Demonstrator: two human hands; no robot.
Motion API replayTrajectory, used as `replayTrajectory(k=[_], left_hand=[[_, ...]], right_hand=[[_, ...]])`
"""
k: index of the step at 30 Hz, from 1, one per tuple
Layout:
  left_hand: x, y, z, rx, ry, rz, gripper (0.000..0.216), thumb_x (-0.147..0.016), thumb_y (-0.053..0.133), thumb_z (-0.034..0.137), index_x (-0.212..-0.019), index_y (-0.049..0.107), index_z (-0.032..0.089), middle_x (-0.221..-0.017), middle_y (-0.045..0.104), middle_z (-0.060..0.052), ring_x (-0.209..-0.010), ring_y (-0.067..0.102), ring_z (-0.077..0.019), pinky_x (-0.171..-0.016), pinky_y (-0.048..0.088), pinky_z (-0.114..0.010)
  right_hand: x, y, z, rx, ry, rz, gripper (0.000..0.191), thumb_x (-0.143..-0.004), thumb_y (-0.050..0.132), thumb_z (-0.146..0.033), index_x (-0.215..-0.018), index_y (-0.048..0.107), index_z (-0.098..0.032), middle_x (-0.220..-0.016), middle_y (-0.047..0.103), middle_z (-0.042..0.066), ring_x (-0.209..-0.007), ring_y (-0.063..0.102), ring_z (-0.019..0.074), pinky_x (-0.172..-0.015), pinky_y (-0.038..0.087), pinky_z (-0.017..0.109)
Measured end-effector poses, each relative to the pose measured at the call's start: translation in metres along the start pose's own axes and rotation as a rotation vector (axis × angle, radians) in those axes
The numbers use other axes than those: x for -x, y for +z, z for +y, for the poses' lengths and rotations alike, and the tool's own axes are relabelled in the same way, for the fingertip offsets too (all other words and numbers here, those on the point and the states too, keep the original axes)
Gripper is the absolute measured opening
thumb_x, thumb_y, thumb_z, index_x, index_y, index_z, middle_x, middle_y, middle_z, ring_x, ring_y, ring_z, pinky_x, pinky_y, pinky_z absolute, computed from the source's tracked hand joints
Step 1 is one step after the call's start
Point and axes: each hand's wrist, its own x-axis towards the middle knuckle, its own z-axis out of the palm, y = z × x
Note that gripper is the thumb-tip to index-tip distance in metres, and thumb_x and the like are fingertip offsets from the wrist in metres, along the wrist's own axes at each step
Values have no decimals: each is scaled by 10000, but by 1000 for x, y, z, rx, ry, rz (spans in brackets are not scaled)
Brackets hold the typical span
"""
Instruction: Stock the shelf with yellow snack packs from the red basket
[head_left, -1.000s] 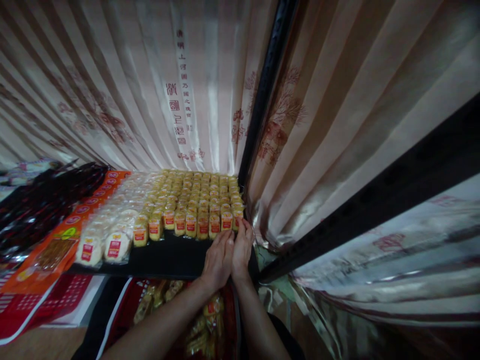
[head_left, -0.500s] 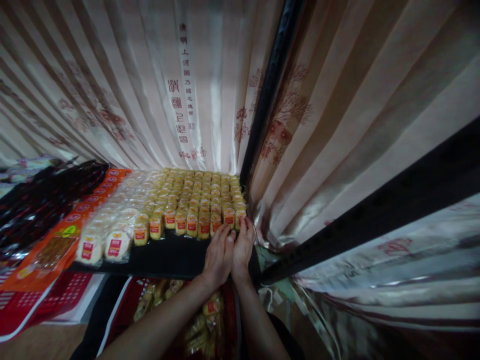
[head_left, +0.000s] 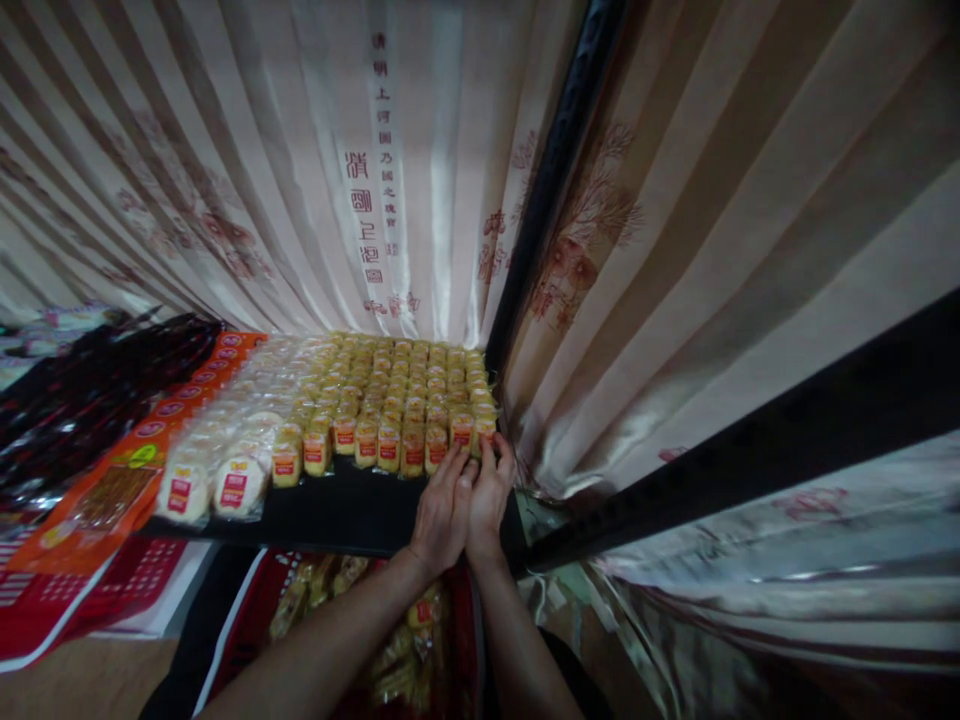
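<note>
Rows of small wrapped yellow cakes [head_left: 388, 443] with red labels stand in close columns on a black shelf [head_left: 337, 515]. My left hand [head_left: 442, 510] and my right hand [head_left: 489, 500] lie side by side at the front of the two rightmost columns. The left fingers are stretched out, their tips at a wrapped cake [head_left: 462, 428]. My right fingers are extended and slightly bent against the front of the end cake [head_left: 486, 428]. Neither hand is wrapped round anything that I can see. The thumbs and inner edges of the hands almost meet.
Flat white wrapped cakes [head_left: 240, 487], an orange snack pack [head_left: 109, 495] and dark glossy packets [head_left: 82, 400] fill the shelf's left. A red basket [head_left: 247, 620] of wrapped cakes sits below. Black posts [head_left: 546, 170] and pale printed curtains [head_left: 300, 120] enclose the back and right.
The view has shifted slightly, so the shelf sits a little further right. Both hands stay at the front of the right columns, with the right fingers a bit more spread.
</note>
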Motion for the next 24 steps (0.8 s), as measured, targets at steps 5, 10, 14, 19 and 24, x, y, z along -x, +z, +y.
replayTrajectory(k=[5,10,14,19,24], left_hand=[[-1,0,0,-13,22,2,447,-934,237,322,-1217,550,175,-1340,497,-62,-1298,372,-174,-1109,290,-384],[5,0,-1,-51,73,78,437,-939,222,290,-1170,566,150,-1240,570,-97,-1226,450,-182,-1064,355,-397],[7,-2,2,-66,103,85,420,-937,231,285,-1116,587,154,-1164,604,-103,-1182,481,-184,-1039,382,-382],[9,-4,2,-81,96,100,377,-930,261,252,-1096,586,161,-1157,602,-98,-1151,500,-174,-1024,398,-355],[23,-20,-9,-151,99,258,310,-906,325,201,-1102,563,169,-1132,592,-93,-1094,528,-170,-979,436,-354]], right_hand=[[-1,2,2,4,-33,-22,409,-843,313,-265,-1178,531,-178,-1247,462,121,-1193,383,229,-1006,318,420],[1,0,1,36,-60,-13,402,-832,320,-258,-1151,551,-173,-1270,427,127,-1202,364,241,-1008,308,432],[4,-3,0,93,-73,-29,421,-806,327,-206,-1163,546,-158,-1265,430,144,-1200,372,246,-1001,313,443],[5,-6,-8,134,-114,-8,426,-785,349,-174,-1155,556,-142,-1254,453,158,-1198,390,266,-986,330,471],[8,-5,-24,63,-227,54,377,-821,354,-167,-1131,565,-135,-1222,500,160,-1187,432,261,-977,363,489]])
